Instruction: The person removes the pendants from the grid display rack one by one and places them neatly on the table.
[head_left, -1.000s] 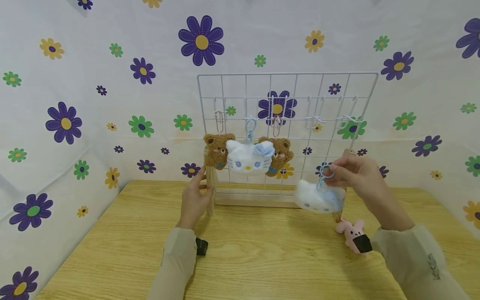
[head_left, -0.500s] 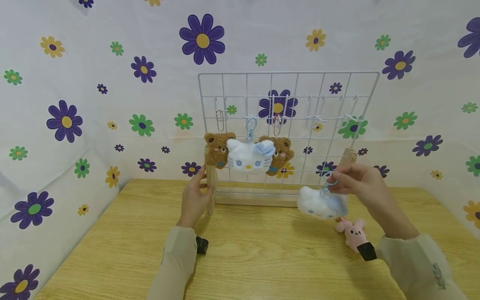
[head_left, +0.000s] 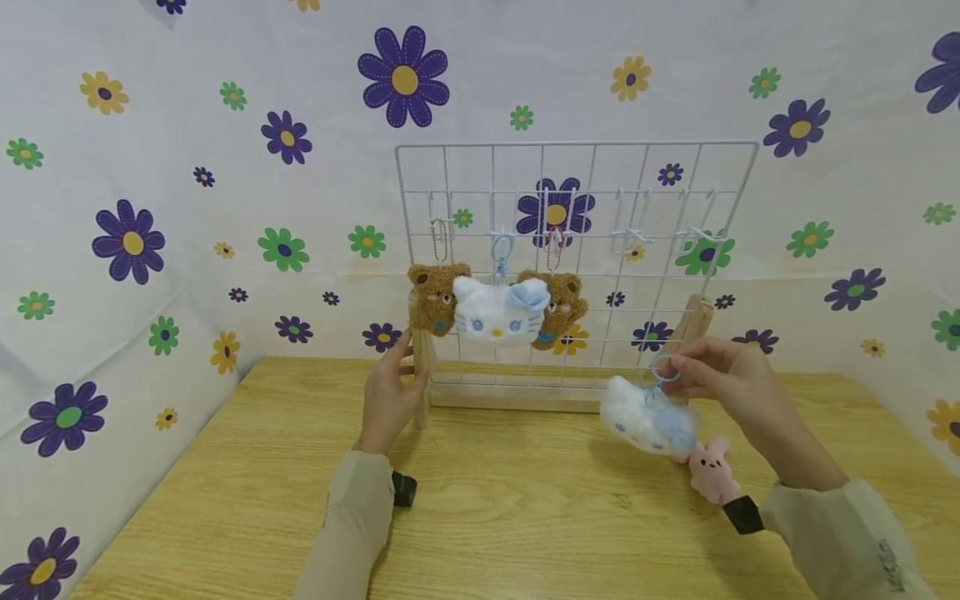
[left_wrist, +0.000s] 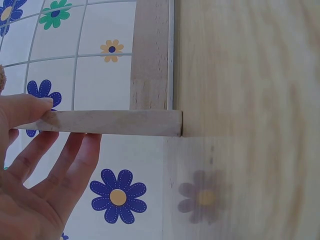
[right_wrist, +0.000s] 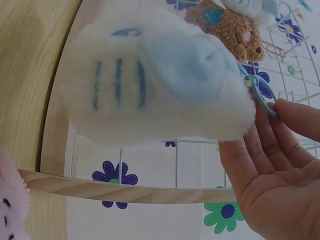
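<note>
My right hand [head_left: 731,392] pinches the blue ring of a white plush cat-head keychain [head_left: 633,412] between thumb and fingers. The plush hangs tilted in front of the rack's right side, above the table; its light blue bow [right_wrist: 192,65] shows large in the right wrist view. At the rack's left end, my left hand [head_left: 388,404] grips the wooden side post [left_wrist: 115,123], thumb on one side and fingers on the other. On the white wire grid rack [head_left: 577,145] hang a brown bear keychain [head_left: 431,304], another cat-head plush [head_left: 497,315] and a second bear [head_left: 567,304], partly overlapped.
A pink rabbit-like plush [head_left: 708,473] lies on the wooden table [head_left: 510,517] by my right wrist. White hooks [head_left: 697,233] line the grid's right side with nothing hanging on them. The rack's right wooden post [head_left: 693,325] stands behind my right hand. A flower-patterned cloth [head_left: 315,183] forms the backdrop.
My right hand has moved slightly down and right, away from the rack, with the cat-head keychain, which has swung to a steeper tilt. The left hand has stayed on the post.
</note>
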